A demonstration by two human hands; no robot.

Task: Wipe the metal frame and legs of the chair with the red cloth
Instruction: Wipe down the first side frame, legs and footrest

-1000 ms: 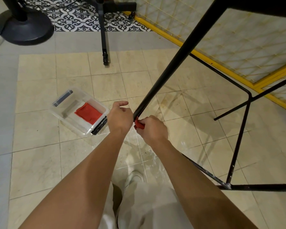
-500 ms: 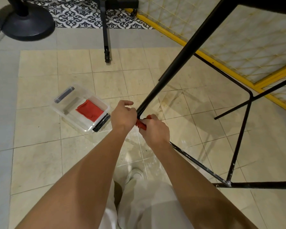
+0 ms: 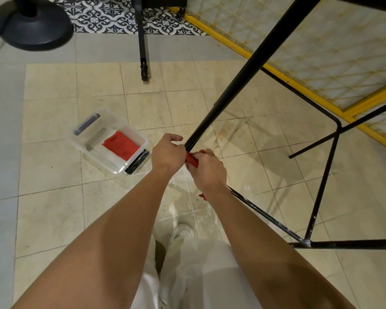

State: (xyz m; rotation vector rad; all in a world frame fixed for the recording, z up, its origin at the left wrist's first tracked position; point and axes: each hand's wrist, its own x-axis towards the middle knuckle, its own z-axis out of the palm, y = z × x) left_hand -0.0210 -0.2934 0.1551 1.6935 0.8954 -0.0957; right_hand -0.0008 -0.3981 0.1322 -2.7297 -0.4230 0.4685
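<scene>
- My right hand [image 3: 206, 171] is clenched around the red cloth [image 3: 192, 160], wrapped on the black chair leg [image 3: 234, 85] at the centre of the frame; only a strip of red shows between my hands, plus a scrap peeking out below the wrist.
- I think wrapping the cloth round the tube lets one pass clean all sides of it.
- My left hand [image 3: 168, 153] closes on the same leg just above the cloth, touching the right hand. I judge it steadies the tilted chair so the leg does not swing while I rub.
- The leg runs from the upper right of the frame down to my hands; the thinner lower rail [image 3: 265, 217] goes on toward the lower right, flecked with pale marks, so it probably needs wiping too.
- A clear plastic bin [image 3: 85, 139] sits on the tiled floor [image 3: 54, 208] at centre left, well apart from the chair, with a second red cloth [image 3: 120, 146] lying inside, kept within reach as a spare, I suppose.
</scene>
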